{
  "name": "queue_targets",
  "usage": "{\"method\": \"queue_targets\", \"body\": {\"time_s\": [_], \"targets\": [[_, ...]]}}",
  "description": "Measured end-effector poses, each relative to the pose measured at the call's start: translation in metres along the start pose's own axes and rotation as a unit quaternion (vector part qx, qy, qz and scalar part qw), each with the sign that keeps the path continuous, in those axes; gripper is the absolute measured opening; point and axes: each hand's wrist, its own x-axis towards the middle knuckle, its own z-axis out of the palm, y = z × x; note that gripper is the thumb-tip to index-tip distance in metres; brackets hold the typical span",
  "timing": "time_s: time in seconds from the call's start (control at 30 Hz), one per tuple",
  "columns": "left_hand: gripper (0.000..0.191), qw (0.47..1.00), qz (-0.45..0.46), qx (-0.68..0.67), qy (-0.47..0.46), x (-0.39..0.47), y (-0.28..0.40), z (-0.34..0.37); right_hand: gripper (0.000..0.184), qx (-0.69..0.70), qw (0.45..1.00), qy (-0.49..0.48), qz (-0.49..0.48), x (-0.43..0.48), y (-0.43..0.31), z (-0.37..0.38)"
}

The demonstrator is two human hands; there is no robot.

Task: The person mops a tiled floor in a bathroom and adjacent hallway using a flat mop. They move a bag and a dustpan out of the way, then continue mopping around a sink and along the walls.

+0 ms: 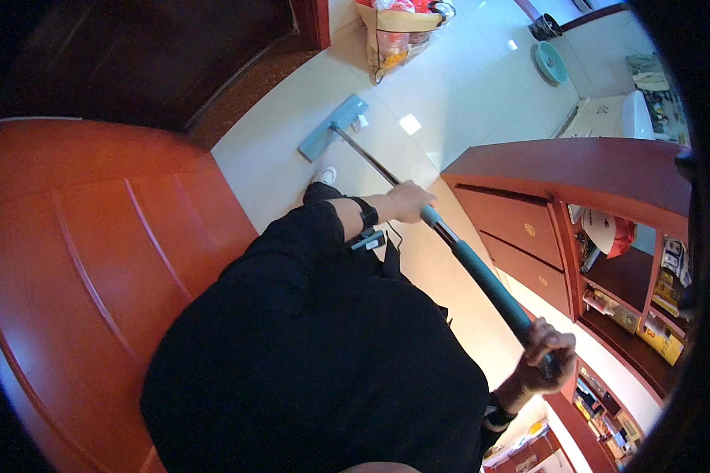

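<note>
A flat mop crosses the view, its teal rectangular head [333,128] on the pale tiled floor ahead of me. My left hand [411,201] is wrapped around the upper part of its handle, where the metal pole [367,155] meets a teal sleeve. At the handle's top end, lower right, my right hand [549,356] grips the thick teal tube [491,290]. The handle slants from the upper left down to the lower right. A small white thing [360,123], too unclear to name, shows against the mop head's right side.
Left stands a reddish wooden door [94,248], with a dark doorway threshold [254,88] beyond. A full shopping bag [399,38] is on the floor ahead. Farther right are a turquoise basin [550,62] and dark bin [545,26]. A wooden cabinet [509,219] with filled shelves lines my right.
</note>
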Motion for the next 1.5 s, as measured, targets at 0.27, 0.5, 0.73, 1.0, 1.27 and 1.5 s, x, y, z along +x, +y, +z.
{"method": "queue_targets", "body": {"time_s": [0.27,0.5,0.73,1.0,1.27,1.5], "targets": [[0.018,0.994,0.051,-0.044,-0.084,-0.019,0.055,0.005,0.045,-0.037,0.997,-0.065,0.031,0.000,-0.061,-0.014],[0.009,0.997,0.017,-0.045,0.059,-0.054,0.047,-0.034,0.029,0.160,0.978,-0.128,-0.027,0.039,-0.056,-0.007],[0.009,0.967,-0.091,-0.045,0.235,-0.116,-0.010,-0.065,0.041,0.148,0.988,-0.048,-0.013,0.080,0.008,0.031],[0.020,0.890,-0.202,-0.010,0.408,-0.207,-0.088,-0.071,0.053,0.129,0.973,-0.185,0.042,0.135,0.076,0.145],[0.021,0.899,-0.199,-0.032,0.390,-0.227,-0.107,-0.057,0.039,0.123,0.955,-0.252,0.097,0.124,0.073,0.165],[0.010,0.952,-0.128,-0.002,0.279,-0.152,-0.061,-0.060,0.042,0.066,0.979,-0.191,0.018,0.110,0.025,0.105]]}}
